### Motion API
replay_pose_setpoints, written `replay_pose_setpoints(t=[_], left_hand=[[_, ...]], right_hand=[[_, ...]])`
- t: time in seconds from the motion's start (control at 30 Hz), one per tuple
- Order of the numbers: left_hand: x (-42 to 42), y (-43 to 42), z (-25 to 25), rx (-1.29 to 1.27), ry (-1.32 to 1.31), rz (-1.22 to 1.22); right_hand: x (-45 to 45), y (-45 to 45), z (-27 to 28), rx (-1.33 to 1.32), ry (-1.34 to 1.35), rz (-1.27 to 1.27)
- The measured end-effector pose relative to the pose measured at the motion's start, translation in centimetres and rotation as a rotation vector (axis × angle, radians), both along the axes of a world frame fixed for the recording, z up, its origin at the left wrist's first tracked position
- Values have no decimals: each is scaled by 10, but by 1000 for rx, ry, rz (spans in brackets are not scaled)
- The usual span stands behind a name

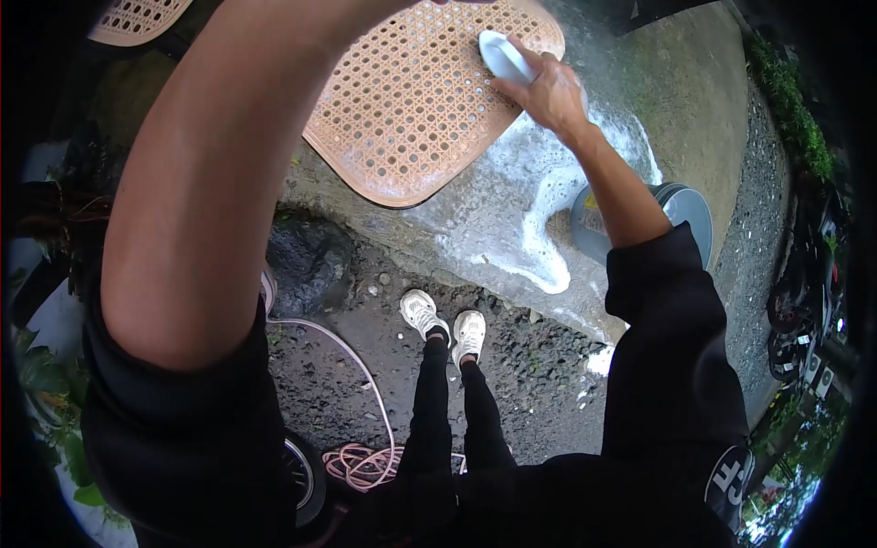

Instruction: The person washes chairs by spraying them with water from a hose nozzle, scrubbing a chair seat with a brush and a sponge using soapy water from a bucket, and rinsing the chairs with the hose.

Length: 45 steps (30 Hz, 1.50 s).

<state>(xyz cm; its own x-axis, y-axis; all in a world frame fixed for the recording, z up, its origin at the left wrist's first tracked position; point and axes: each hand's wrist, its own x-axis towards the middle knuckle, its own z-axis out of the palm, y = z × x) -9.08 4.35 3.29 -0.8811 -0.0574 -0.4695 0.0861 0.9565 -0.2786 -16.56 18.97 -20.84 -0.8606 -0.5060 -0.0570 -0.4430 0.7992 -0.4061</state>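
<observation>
My right hand (pixel 552 91) is wrapped round a white scrub brush (pixel 505 57), its bristles hidden underneath. The brush rests on the right edge of a tan plastic panel (pixel 402 119) with a woven, holed pattern and rounded corners, like a chair seat or back. Wet suds show in some of its holes. My left arm stretches across the upper left, and only a sliver of my left hand (pixel 464 1) shows at the top edge, above the panel. Its fingers are cut off by the frame.
White suds (pixel 545 247) spread over the concrete slab (pixel 448 219). A grey bucket (pixel 687 212) stands behind my right forearm. A pink hose (pixel 361 466) lies coiled on the rocky ground by my feet. Another tan patterned piece (pixel 137 20) is at the top left.
</observation>
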Motion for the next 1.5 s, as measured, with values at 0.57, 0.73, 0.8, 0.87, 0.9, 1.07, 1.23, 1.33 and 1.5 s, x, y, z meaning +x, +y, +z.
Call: replay_pose_setpoints(t=[0.57, 0.73, 0.8, 0.87, 0.9, 1.07, 1.23, 1.33, 1.5], left_hand=[[144, 13, -128, 728, 455, 641], [144, 22, -125, 712, 422, 600], [141, 18, -123, 712, 452, 598], [136, 16, -122, 729, 481, 608], [134, 15, -119, 718, 465, 622], [139, 14, -118, 695, 480, 605], [139, 19, -118, 720, 423, 704], [144, 22, -128, 744, 532, 608], [146, 16, -130, 781, 540, 672]], right_hand=[[91, 35, -32, -147, -56, -324], [60, 39, -22, -66, -49, -344], [58, 37, -21, -69, -10, -331], [82, 48, -29, 66, 53, -64], [81, 56, -31, 32, 21, 1], [-8, 45, 6, -282, -134, -378], [13, -10, -5, -334, -22, -517], [-10, -8, -52, -293, 345, -633], [15, -1, -42, -361, 296, -449]])
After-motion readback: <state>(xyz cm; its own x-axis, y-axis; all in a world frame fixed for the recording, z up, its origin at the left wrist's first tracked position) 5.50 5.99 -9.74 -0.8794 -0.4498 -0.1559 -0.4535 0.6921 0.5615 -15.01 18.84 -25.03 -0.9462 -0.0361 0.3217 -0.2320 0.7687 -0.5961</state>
